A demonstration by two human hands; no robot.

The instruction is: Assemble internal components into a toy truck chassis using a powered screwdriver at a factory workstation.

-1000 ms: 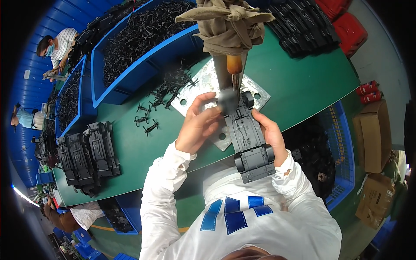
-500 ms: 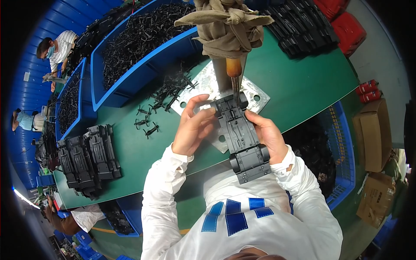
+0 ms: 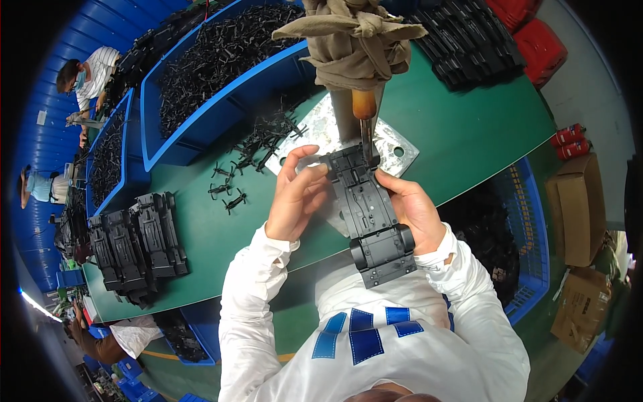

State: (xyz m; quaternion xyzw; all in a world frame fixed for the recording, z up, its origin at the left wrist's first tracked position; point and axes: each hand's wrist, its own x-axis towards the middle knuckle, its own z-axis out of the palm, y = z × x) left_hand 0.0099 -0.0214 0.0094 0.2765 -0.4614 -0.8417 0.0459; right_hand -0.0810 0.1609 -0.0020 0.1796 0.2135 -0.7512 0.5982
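A long black plastic toy-car chassis [image 3: 370,209] is held at a slant in front of me, its far end under a metal rod with an orange handle [image 3: 364,105]. The rod's tip reaches down to the chassis near its far right corner. My right hand [image 3: 416,213] grips the right side, its thumb on the edge and its other fingers partly hidden underneath. At the far left corner, my left hand [image 3: 298,194] pinches the chassis between thumb and fingers. A metal plate [image 3: 395,144] lies beneath the far end.
Knotted beige cloth [image 3: 358,47] wraps the post above. Small black parts [image 3: 234,201] lie left on the green table [image 3: 462,134]; a blue bin [image 3: 221,110] holds many more. Chassis stacks stand left [image 3: 137,244] and far right [image 3: 465,40]. A blue crate [image 3: 532,241] is at right.
The chassis has shifted slightly left and toward me at its near end, turning a little under the rod. Both hands keep their hold.
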